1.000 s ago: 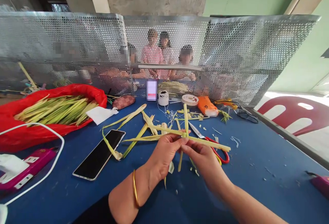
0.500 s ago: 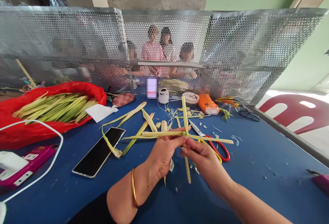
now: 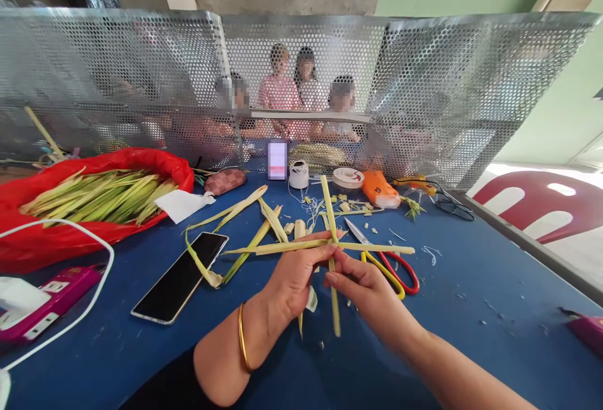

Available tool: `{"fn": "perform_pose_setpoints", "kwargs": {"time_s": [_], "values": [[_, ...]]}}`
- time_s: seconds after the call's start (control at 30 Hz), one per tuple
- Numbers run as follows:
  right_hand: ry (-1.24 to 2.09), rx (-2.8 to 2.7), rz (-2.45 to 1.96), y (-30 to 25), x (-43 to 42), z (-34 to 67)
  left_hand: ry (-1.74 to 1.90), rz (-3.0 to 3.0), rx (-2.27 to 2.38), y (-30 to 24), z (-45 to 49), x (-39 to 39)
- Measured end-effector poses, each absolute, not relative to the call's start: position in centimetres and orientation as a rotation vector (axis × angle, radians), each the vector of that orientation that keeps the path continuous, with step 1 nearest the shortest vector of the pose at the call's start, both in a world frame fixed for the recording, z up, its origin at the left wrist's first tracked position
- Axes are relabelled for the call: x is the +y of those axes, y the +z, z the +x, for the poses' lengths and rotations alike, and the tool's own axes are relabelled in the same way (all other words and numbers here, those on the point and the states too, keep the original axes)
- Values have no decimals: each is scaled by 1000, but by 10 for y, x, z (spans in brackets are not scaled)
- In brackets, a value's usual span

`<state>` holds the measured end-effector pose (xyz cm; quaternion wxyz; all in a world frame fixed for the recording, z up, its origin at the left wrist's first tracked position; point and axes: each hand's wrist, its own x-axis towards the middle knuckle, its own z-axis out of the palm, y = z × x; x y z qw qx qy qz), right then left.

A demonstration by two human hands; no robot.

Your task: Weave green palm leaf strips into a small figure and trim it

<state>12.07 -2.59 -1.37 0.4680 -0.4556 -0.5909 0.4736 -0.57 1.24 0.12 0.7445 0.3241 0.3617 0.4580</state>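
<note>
1. Red plastic bag (image 3: 101,240) gaping on your left, heaped with long green leaf strips (image 3: 101,199)!
2. Front and centre, fingers of your left hand (image 3: 292,279) and right hand (image 3: 372,291) pinch a cross of pale strips (image 3: 331,225) near its middle.
3. Blue tabletop (image 3: 447,347) below: dark-screened phone (image 3: 181,279), red-and-yellow scissors (image 3: 358,234), scattered scraps (image 3: 346,207).
4. Perforated metal screen (image 3: 433,83) behind, people (image 3: 281,93) showing through.

A pale yellow-green cross of narrow, flat plant-leaf strips (image 3: 333,240) is being held where its four arms are meeting, between the left hand (image 3: 293,278) and the right hand (image 3: 365,281). Its far arm is leaning slightly left, its side arms are stretching out nearly level, and its near arm, partly covered by the right hand, is pointing toward the person.
</note>
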Motion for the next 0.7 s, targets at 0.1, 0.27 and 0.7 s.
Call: {"fn": "perform_pose_setpoints", "kwargs": {"time_s": [0.1,0.27,0.7], "values": [[1146,-1294,-1130,-13,-22,125,971,743,771,6,-12,17],[954,-1097,-1038,-10,-20,130,925,830,761,6,-11,13],[729,-1499,-1103,-4,-26,145,909,913,933,-1,-9,14]]}}
